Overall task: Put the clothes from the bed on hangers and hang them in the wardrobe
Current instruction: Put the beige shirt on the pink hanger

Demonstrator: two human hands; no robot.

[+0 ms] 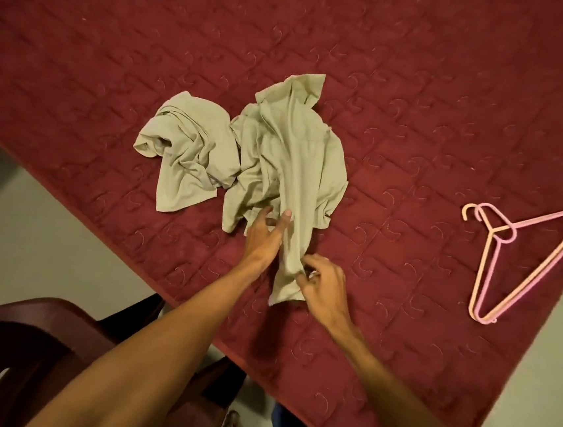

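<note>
Right hand pinches shirt hem; left hand grip unclear, maybe pressing. Lifting could drag touching second shirt off bed.

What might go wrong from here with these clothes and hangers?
The right hand pinches the nearer crumpled pale green garment, which touches the second pale green garment; pulling may drag that one off the dark red quilted bed. The pink plastic hanger and peach plastic hanger lie nested, so lifting one may snag both.
</note>
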